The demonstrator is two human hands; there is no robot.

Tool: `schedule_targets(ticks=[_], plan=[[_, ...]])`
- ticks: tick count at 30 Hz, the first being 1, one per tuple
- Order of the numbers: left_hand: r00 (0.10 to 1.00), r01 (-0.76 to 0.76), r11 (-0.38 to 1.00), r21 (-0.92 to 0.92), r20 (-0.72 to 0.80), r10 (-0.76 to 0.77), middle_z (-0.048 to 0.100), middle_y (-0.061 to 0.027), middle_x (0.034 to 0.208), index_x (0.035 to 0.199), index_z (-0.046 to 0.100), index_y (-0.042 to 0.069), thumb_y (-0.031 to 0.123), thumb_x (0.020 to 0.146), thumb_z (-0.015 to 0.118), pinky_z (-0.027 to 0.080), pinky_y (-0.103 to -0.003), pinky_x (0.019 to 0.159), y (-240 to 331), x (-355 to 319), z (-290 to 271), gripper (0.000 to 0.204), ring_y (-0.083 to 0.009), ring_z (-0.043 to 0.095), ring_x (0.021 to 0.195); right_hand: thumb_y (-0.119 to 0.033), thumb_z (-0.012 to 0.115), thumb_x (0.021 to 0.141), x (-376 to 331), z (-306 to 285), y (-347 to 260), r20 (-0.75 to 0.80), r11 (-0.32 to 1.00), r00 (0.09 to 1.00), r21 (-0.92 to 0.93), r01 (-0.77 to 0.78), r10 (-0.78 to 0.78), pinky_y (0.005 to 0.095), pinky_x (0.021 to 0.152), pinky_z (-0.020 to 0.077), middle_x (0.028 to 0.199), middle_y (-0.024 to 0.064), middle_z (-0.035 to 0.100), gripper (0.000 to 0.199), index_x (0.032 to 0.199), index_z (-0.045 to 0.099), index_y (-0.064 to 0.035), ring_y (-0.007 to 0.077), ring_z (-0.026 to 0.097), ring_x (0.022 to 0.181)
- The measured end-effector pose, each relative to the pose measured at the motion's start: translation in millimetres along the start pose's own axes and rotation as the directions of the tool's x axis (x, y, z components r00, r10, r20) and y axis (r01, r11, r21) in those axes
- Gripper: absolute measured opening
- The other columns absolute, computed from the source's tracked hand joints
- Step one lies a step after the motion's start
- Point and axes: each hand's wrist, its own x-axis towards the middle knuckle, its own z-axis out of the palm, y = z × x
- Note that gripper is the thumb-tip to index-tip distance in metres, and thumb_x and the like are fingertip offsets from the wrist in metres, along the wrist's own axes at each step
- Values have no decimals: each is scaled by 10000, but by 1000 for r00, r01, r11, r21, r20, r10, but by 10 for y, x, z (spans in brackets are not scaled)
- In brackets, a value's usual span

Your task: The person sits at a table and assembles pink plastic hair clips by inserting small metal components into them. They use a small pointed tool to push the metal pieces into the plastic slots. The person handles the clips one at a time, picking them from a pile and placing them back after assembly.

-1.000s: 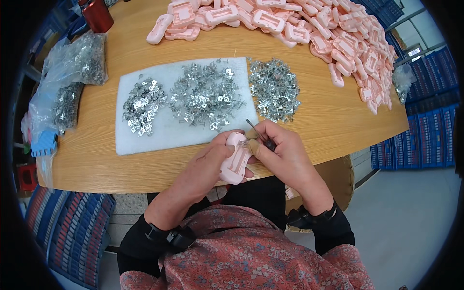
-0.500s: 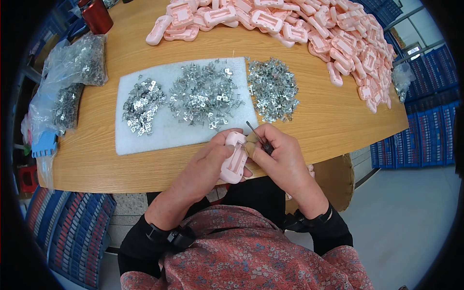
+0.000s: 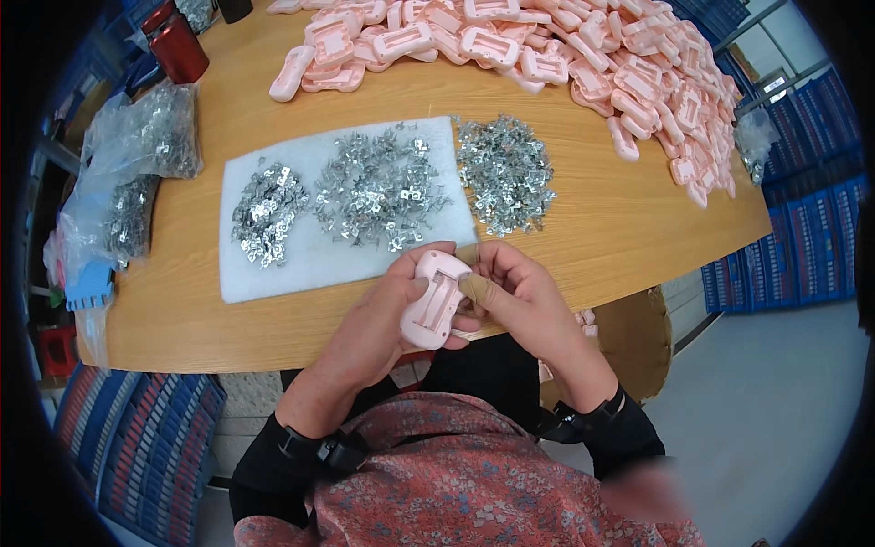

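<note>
My left hand [image 3: 378,314] is wrapped round a pink plastic casing [image 3: 425,321], with the thumb along its left edge and fingertips showing beneath. The casing is tilted, its long recessed compartment facing up; a small metal piece [image 3: 440,278] shows at the compartment's top end. My right hand [image 3: 515,296] is closed against the casing's upper right edge. Tan coverings wrap its thumb [image 3: 476,289] and a fingertip; the thumb presses at the rim. Whatever lies inside the curled right fingers is hidden. Just beyond my hands is a white foam sheet [image 3: 314,285] bearing small metal pieces [image 3: 383,187].
Another heap of metal pieces [image 3: 506,173] sits right of the foam. Many pink casings [image 3: 638,87] are piled across the table's far right. Clear bags of metal parts [image 3: 137,182] and a red flask [image 3: 175,46] stand left. Blue racks [image 3: 793,242] flank the table [image 3: 620,228].
The thin-shafted, dark-handled tool that stuck out of my right hand no longer shows. My right fingers have curled in, and the casing has shifted slightly left. The view has shifted a little.
</note>
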Motion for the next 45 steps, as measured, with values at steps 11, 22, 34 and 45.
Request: schedule_targets(ticks=[11,22,34,45], plan=[[951,-244,613,751,61,304,636,-67,1117,1448,436,31,19,1010,431,522,-288,876,24,-64,-24,439,-118,617,974,-143,672,974,-51,-40,-110,35,997,998,-53,-55,57,189,679,448,901,-49,600,224,1151,626,-13,12,531,775],[984,-174,981,-88,30,177,606,-74,921,1413,454,47,300,1077,433,499,-327,642,-7,-113,-197,421,-174,580,688,-33,512,992,-116,208,-45,-26,896,922,-246,370,-387,297,753,532,1036,105,707,172,1162,531,-21,158,671,855],[987,-145,981,-128,-92,134,572,-50,1045,1451,421,56,263,1044,525,511,-283,701,-142,-86,-257,469,-140,597,866,-58,760,724,-118,319,91,375,241,576,-646,724,-727,414,710,526,1044,137,653,506,1187,561,-8,323,620,839],[966,-210,915,345,-71,249,565,-110,1272,1438,379,66,117,979,518,510,-350,968,-85,-278,-148,482,-202,598,1143,-96,775,788,-347,26,-19,-24,817,922,-473,330,-387,307,717,522,874,94,664,335,1081,628,-26,172,652,781]])
